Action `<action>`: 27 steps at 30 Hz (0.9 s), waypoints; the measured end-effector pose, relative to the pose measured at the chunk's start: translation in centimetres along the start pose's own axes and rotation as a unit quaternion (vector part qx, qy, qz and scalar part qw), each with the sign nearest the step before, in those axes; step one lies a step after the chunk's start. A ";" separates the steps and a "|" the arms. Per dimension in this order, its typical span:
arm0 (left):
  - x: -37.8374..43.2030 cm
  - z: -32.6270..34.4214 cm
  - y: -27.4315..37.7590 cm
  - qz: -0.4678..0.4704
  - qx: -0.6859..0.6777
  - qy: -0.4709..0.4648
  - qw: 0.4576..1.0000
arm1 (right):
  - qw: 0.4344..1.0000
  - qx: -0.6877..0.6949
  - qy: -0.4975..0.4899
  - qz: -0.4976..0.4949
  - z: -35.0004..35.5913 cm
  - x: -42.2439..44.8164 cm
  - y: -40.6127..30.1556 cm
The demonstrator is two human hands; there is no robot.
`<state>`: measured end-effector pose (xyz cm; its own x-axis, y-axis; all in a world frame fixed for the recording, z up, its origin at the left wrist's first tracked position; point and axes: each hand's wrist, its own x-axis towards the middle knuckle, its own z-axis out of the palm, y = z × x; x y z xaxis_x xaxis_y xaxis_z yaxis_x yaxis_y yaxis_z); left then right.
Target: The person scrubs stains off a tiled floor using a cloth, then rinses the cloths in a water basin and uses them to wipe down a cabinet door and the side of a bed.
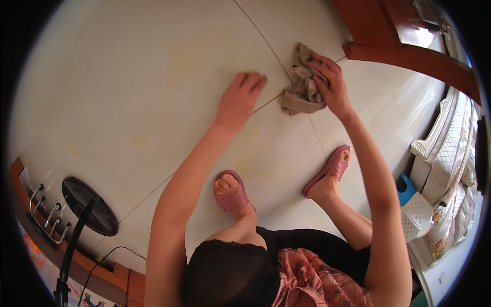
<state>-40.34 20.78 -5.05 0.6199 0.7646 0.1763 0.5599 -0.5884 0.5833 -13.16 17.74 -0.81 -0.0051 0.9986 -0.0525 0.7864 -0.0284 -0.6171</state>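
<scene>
A crumpled grey-brown cloth [305, 86] lies on the pale tiled floor [126, 103], across the spot where several tile joints meet. The fingers of my right hand [333, 86] grip its right side, and its folds bunch up beside my fingertips. To the left of the cloth is my left hand [239, 98], back upward and slightly blurred. Its fingers are a little bent and apart, with nothing seen in them. Whether those fingertips touch the tile cannot be told. The two hands are apart.
My feet in pink slippers [232, 192] stand below the hands. Reddish-brown wooden furniture [406, 51] reaches in at upper right. A bed [452, 153], a white basket [416, 217] and a blue object [406, 190] lie right. A black round stand base [90, 207] and a cable [111, 251] are lower left.
</scene>
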 end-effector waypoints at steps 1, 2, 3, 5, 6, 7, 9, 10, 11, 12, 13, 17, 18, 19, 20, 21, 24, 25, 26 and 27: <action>-1.5 0.2 1.1 0.016 -0.012 -0.018 1.000 | 1.000 -0.006 -0.011 -0.010 -0.3 0.1 0.3; -2.9 0.4 2.2 0.032 -0.023 -0.036 0.999 | 0.999 -0.011 -0.022 -0.020 -0.5 0.4 0.6; -4.4 0.5 3.2 0.040 -0.026 -0.054 0.997 | 0.999 -0.015 -0.036 -0.030 -0.5 0.5 0.7; -7.0 0.9 5.3 0.060 -0.036 -0.086 0.994 | 0.996 -0.050 -0.068 -0.036 -0.9 0.6 1.0; -8.4 1.3 6.3 0.063 -0.054 -0.079 0.993 | 0.993 -0.067 -0.085 -0.040 -1.2 0.9 1.1; -9.8 1.8 7.2 0.066 -0.062 -0.073 0.993 | 0.990 -0.084 -0.103 -0.044 -1.4 1.1 1.1; -12.3 2.7 9.0 0.068 -0.081 -0.064 0.992 | 0.982 -0.101 -0.141 -0.077 -1.9 1.6 1.3; -13.0 2.9 9.7 0.075 -0.063 -0.053 0.994 | 0.977 -0.111 -0.158 -0.093 -2.3 2.1 1.5; -13.5 3.1 10.1 0.071 -0.063 -0.055 0.994 | 0.971 -0.121 -0.176 -0.110 -2.6 2.4 1.5; -13.8 2.9 10.1 0.066 -0.061 -0.056 0.994 | 0.968 -0.124 -0.181 -0.119 -2.8 2.7 1.6; -13.9 2.7 10.2 0.058 -0.060 -0.058 0.995 | 0.951 -0.174 -0.208 -0.148 -3.1 3.0 1.4; -13.1 -0.5 7.3 -0.146 -0.156 0.019 0.977 | 0.853 -0.353 -0.280 -0.263 -3.5 4.5 -1.7; -12.4 -2.0 6.6 -0.225 -0.201 0.008 0.954 | 0.853 -0.343 -0.282 -0.273 -3.4 4.4 -1.7; -11.8 -4.2 6.1 -0.304 -0.242 -0.002 0.922 | 0.858 -0.328 -0.280 -0.279 -3.4 4.4 -1.6; -11.3 -6.8 6.0 -0.321 -0.241 -0.012 0.916 | 0.862 -0.310 -0.280 -0.288 -2.9 4.5 -1.5; -11.0 -9.3 6.4 -0.340 -0.240 -0.022 0.909 | 0.868 -0.289 -0.279 -0.291 -2.8 4.4 -1.2; -11.0 -14.3 8.7 -0.374 -0.132 -0.099 0.913 | 0.886 -0.247 -0.274 -0.282 -2.8 4.1 -0.1; -11.7 -14.6 9.1 -0.360 -0.104 -0.099 0.922 | 0.893 -0.239 -0.264 -0.277 -2.8 4.3 0.1; -12.6 -14.5 9.5 -0.344 -0.078 -0.101 0.930 | 0.907 -0.215 -0.230 -0.279 -2.5 4.0 0.5; -13.3 -14.0 9.9 -0.325 -0.053 -0.107 0.938 | 0.914 -0.217 -0.191 -0.285 -2.0 3.4 0.9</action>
<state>-50.75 8.46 9.51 0.2686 0.8756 -0.4015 0.8074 0.0226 0.5895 -11.28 21.18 0.00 -0.6403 0.7550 -0.1414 0.7593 0.5942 -0.2654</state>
